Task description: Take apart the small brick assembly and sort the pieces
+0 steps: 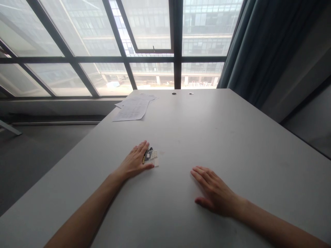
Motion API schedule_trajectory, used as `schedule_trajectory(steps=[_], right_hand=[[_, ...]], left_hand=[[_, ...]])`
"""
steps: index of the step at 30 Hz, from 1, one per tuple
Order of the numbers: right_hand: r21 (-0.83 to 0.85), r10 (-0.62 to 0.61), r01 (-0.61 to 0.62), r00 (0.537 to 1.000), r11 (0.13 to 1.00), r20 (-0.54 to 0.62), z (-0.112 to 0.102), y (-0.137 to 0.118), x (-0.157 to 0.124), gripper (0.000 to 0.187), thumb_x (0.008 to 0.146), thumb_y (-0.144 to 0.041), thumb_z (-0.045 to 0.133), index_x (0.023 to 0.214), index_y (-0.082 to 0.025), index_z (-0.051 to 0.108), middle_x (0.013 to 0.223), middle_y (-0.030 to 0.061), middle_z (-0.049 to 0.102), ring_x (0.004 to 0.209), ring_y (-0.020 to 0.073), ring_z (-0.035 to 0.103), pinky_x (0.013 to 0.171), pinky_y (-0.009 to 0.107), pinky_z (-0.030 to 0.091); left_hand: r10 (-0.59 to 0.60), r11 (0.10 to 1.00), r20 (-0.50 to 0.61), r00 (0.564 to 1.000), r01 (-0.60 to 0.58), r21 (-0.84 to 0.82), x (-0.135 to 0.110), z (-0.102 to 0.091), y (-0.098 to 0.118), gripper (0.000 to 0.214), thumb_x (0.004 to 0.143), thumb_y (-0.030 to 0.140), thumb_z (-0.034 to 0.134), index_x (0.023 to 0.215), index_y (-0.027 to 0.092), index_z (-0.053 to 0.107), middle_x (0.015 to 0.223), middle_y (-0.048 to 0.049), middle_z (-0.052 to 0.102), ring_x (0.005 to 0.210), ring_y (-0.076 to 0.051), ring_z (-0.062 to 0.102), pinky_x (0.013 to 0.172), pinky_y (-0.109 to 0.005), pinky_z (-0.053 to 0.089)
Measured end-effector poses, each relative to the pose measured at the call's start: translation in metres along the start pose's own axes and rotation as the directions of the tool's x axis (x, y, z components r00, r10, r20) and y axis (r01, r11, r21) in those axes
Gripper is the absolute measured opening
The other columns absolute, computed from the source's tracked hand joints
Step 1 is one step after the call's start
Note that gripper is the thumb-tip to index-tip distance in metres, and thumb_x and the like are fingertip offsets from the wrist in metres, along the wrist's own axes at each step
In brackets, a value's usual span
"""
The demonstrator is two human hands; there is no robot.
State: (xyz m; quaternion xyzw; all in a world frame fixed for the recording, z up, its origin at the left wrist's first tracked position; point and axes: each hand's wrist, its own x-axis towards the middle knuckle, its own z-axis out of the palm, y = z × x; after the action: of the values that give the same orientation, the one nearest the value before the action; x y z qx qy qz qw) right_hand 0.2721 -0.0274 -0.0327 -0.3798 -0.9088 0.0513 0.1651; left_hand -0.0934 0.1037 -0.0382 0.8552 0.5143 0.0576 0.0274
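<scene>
A small cluster of building-brick pieces [148,155], in white, grey, black and yellow, lies on the white table [219,137] left of the middle. Around its left side rests my left hand [136,158], with the thumb stretched out below the pieces and the other fingers above. Part of the cluster is hidden behind that hand. A pale flat piece [156,162] sits by the tip of the left thumb. My right hand [213,191] lies on the tabletop to the right, apart from the pieces, its fingers extended and its thumb spread, holding nothing.
Printed paper sheets [134,108] overlap at the far left edge of the table. Two round cable holes, one dark [174,93] and one light-rimmed [191,93], are near the far edge. Windows [152,75] stand beyond, and a dark curtain [248,51] hangs at the right.
</scene>
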Motion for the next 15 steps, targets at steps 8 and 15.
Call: schedule_trajectory(steps=[8, 15], right_hand=[[0.023, 0.082, -0.084, 0.993, 0.996, 0.082, 0.006, -0.001, 0.014, 0.084, 0.085, -0.063, 0.045, 0.145, -0.006, 0.027, 0.147, 0.0210, 0.033, 0.137, 0.0307, 0.028, 0.113, 0.046, 0.027], [-0.005, 0.180, -0.180, 0.979, 0.984, 0.098, 0.012, 0.003, 0.046, 0.093, 0.084, -0.066, 0.043, 0.146, -0.002, 0.019, 0.150, 0.0247, 0.024, 0.141, 0.0323, 0.018, 0.114, 0.049, 0.023]], left_hand=[[0.093, 0.996, 0.016, 0.996, -0.093, 0.018, 0.016, 0.003, 0.021, 0.095, 0.075, 0.075, 0.044, 0.148, 0.017, 0.022, 0.154, -0.0131, 0.020, 0.142, -0.029, 0.020, 0.115, -0.044, 0.017], [0.204, 0.975, -0.030, 0.978, -0.206, -0.084, 0.036, 0.005, 0.079, 0.082, 0.083, 0.067, 0.043, 0.144, 0.013, 0.032, 0.151, -0.0163, 0.027, 0.141, -0.028, 0.022, 0.115, -0.046, 0.021]])
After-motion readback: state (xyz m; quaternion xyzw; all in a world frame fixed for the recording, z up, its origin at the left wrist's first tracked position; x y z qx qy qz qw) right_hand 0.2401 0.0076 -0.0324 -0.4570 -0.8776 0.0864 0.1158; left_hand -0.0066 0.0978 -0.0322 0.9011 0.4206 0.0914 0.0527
